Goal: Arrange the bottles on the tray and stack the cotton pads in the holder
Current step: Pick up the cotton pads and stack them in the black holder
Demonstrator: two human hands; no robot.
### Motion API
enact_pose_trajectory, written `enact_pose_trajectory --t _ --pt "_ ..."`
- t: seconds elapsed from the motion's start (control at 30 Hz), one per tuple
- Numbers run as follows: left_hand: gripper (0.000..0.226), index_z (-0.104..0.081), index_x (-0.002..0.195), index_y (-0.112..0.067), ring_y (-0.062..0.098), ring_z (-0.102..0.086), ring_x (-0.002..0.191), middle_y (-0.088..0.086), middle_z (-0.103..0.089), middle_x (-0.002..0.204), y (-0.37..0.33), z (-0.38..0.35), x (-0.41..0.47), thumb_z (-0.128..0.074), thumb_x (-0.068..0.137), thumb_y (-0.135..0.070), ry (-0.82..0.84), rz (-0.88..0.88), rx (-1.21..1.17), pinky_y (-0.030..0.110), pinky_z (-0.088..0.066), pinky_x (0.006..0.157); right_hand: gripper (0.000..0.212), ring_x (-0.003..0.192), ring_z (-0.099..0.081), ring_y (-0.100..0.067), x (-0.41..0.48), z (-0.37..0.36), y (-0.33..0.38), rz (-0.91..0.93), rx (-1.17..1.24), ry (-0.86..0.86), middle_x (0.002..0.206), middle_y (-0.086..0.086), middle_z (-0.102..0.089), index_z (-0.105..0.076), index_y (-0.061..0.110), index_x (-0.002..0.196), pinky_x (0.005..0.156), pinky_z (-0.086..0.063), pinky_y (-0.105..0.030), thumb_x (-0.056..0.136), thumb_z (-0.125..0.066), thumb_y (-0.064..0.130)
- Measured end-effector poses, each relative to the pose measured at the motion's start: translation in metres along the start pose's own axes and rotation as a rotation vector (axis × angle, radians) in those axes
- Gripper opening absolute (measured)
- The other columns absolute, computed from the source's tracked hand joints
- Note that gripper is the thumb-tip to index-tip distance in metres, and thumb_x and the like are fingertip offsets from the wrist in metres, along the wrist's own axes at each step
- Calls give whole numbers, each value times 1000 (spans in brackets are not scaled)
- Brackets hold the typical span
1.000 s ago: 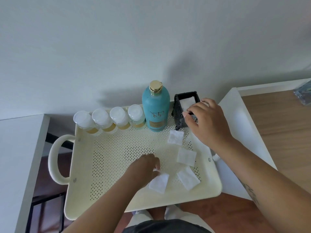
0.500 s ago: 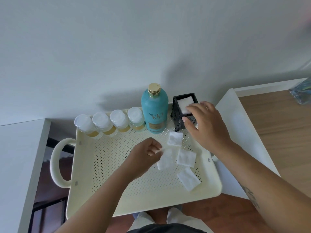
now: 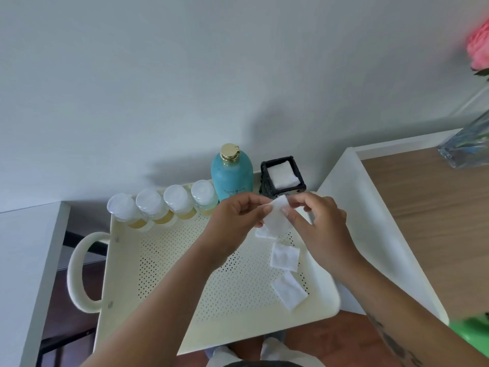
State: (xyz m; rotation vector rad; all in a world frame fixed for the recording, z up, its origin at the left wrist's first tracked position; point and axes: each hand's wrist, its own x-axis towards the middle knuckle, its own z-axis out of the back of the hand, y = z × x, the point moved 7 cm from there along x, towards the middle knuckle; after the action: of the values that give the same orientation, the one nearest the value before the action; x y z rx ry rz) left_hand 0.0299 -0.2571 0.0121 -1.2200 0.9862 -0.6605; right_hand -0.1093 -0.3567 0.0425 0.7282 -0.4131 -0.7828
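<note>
Tray [image 3: 127,260] of cream perforated metal, with a looped handle at its left end, is seen below both hands. Behind the fingers, along the tray's back edge, the teal bottle [image 3: 232,174] with a gold cap is stood upright, and just to its left four small clear bottles [image 3: 161,205] with white caps are lined up side by side, touching or nearly so. Behind and just beyond the right fingers, the black square holder [image 3: 282,176] is placed at the tray's back right corner, with white cotton pads [image 3: 283,175] already stacked inside it.

The left hand [image 3: 232,223] and the right hand [image 3: 317,223] are brought together above the tray, in front of the holder. One held cotton pad [image 3: 276,215] is pinched between them: the left fingers [image 3: 260,211] are closed on its left edge and the right fingers [image 3: 291,217] are closed on its right edge. Directly beneath the fingers, a further pad [image 3: 262,232] is partly hidden on the tray floor. Nearer the person than the fingers, two loose pads are left flat on the tray, the middle pad [image 3: 285,257] and, nearer still, the front pad [image 3: 289,292], close together; whether they touch cannot be told.
</note>
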Motion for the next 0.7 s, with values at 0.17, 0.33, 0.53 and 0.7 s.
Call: enact_pose_trajectory --t 0.17,0.33,0.53,0.7 --pt "15 -72 101 -28 18 -70 82 -3 -76 89 -1 -3 6 -72 87 -24 -24 -6 -72 29 -59 79 10 83 -57 3 15 5 -7 -60 117 67 81 19 -63 -67 27 91 80 -44 -27 89 -63 36" --pt "7 -70 92 -24 10 -68 73 -2 -74 81 25 0 -9 -72 86 -27 -139 71 57 22 -58 69 7 69 -56 4 51 20 -14 -108 222 -12 78 12 -63 -66 24 90 63 -42 -13 89 -63 30" --pt "8 -68 89 -27 3 -59 65 -3 -71 85 75 -10 -29 -72 85 -32 -84 211 260 20 -51 63 12 76 -57 -10 83 10 -21 -180 195 26 80 9 -62 -67 19 94 67 -43 -25 89 -62 29" --pt "9 -67 92 -29 0 -63 69 -11 -69 91 97 -12 -33 -70 85 -35 -62 253 370 9 -46 61 7 73 -54 -8 91 3 -23 -180 96 52 76 14 -58 -65 22 90 73 -43 -30 89 -62 28"
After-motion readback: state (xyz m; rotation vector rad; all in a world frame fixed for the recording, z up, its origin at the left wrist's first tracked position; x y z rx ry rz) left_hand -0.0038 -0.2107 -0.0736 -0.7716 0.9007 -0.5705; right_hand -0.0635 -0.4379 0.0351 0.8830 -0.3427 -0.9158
